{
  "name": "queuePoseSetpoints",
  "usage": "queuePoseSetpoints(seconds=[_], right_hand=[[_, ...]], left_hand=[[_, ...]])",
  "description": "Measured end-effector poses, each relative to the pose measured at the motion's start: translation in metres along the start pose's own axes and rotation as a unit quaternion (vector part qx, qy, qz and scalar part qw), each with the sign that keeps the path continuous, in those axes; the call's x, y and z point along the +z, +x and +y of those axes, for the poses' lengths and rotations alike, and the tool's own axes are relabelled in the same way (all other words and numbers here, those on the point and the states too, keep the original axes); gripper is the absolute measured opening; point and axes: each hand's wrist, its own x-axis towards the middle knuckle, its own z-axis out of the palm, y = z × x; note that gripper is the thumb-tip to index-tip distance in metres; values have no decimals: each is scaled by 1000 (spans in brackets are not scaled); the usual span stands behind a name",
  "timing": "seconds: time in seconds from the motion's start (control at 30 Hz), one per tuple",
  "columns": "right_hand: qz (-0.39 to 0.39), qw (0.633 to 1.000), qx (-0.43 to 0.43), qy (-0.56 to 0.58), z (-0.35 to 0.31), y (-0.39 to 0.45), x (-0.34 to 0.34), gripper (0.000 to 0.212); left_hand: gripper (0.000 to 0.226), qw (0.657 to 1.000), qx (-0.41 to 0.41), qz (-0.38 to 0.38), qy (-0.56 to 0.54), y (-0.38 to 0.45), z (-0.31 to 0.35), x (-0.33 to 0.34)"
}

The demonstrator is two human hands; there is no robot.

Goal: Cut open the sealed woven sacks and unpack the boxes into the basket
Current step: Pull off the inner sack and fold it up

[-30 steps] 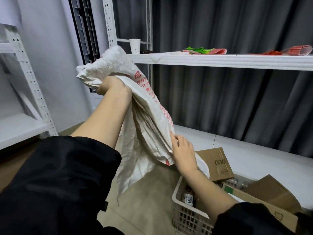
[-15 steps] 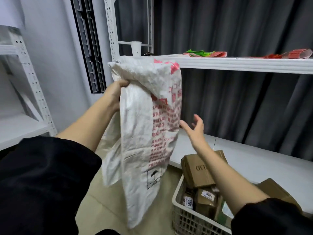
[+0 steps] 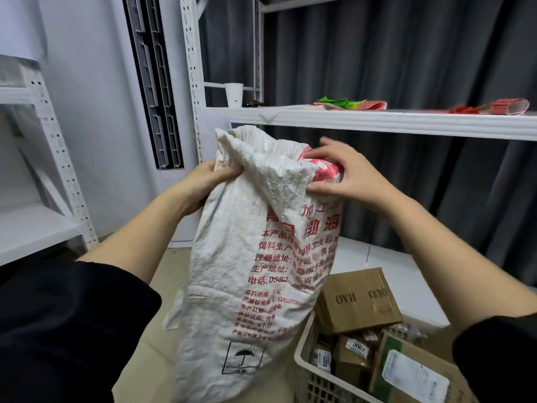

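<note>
A white woven sack (image 3: 261, 257) with red print hangs limp in front of me, held up by its top. My left hand (image 3: 203, 184) grips the sack's upper left edge. My right hand (image 3: 343, 173) pinches its upper right corner, fingers curled over the red-printed fabric. Below right stands a white plastic basket (image 3: 302, 362) filled with several brown cardboard boxes (image 3: 357, 301), some with white number labels. The sack's lower end hangs just left of the basket's rim.
A white metal shelf (image 3: 377, 120) runs across behind the sack, carrying a paper cup (image 3: 234, 94) and red and green wrappers (image 3: 348, 103). Another white rack (image 3: 43, 141) stands at the left. Dark curtains hang behind. A low white platform (image 3: 386, 271) lies beyond the basket.
My right hand, open in the air half a second ago, has come up and taken hold of the sack's top right corner. The sack has come lower.
</note>
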Motion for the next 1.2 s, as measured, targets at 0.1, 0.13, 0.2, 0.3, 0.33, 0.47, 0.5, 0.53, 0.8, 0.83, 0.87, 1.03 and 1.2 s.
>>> queuePoseSetpoints(seconds=[0.1, 0.13, 0.2, 0.3, 0.33, 0.47, 0.5, 0.53, 0.8, 0.83, 0.87, 1.03, 1.2], right_hand=[[-26, 999, 16, -28, -4, -5, 2, 48], [-28, 998, 17, -51, -2, -7, 5, 37], [-26, 995, 25, -91, 6, -13, 7, 20], [16, 993, 82, -83, 21, -22, -5, 36], [30, 992, 95, -77, 26, -24, -10, 39], [92, 976, 116, -160, 35, -36, -13, 46], [105, 964, 104, -220, 35, -38, -11, 46], [118, 953, 84, -267, 36, -40, -9, 44], [200, 967, 76, -141, 31, -33, 1, 43], [184, 976, 113, 29, 26, -32, 3, 41], [181, 964, 135, 139, 25, -32, 5, 40], [286, 933, 75, -205, 38, -38, 6, 38], [374, 904, 206, -13, 36, -28, 15, 31]], left_hand=[[18, 998, 30, 53, 1, -2, -3, 10], [19, 997, 39, 65, -1, -3, -4, 13], [21, 995, 53, 80, -13, -4, -6, 16], [22, 989, 78, 120, 27, -6, -1, 11], [23, 986, 86, 134, 48, -5, 0, 10], [25, 983, 91, 142, 74, -4, -5, 21], [23, 982, 91, 143, 85, -4, -6, 25], [21, 981, 89, 147, 93, -4, -6, 29], [31, 954, 18, 258, 152, 9, -11, 24], [32, 944, 18, 282, 172, 9, -12, 21], [34, 934, 24, 299, 196, 9, -13, 20], [36, 874, 126, 336, 328, 0, -20, 15], [44, 924, 160, 293, 189, 0, -12, 16]])
